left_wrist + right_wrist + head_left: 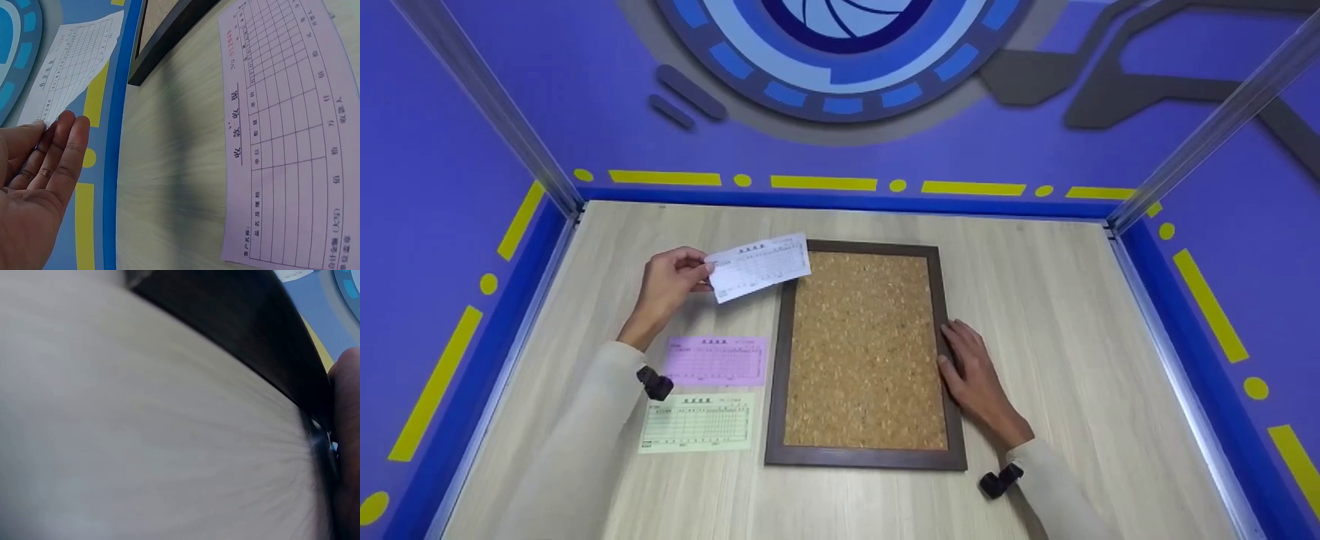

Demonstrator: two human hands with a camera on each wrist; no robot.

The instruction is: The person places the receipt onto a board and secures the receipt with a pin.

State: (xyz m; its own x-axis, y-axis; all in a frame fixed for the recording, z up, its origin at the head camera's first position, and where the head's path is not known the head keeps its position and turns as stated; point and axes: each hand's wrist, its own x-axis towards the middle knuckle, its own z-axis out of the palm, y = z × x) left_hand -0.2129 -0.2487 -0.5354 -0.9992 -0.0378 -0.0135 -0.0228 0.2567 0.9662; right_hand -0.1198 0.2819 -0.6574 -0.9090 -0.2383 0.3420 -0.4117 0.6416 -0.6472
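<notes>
Blue-purple walls (577, 120) with yellow dashes stand around a pale wood-grain table (1072, 337), on which a framed cork board (866, 349) lies flat.

At the board's upper left corner, the white slip (765, 266) is held up at a tilt, its far end overlapping the frame (866, 456) in the head view; whether they touch is unclear. The left hand (671, 281) pinches the slip's left end between thumb and fingertips, the other fingers fairly straight. The right hand (979, 375) rests against the board's right edge, thumb apart from the fingers, touching the frame rather than wrapped round it.

Being thin paper, the slip is probably very light and floppy, easy to crease or tear; a short end or corner seems the best hold, with a gentle pinch. The board looks stiff and heavier, best handled by its frame.

Left of the board lie the pink slip (716, 361) and, nearer the person, the green slip (696, 424), both flat and printed with grids. No container shows; the frame simply borders the cork.
</notes>
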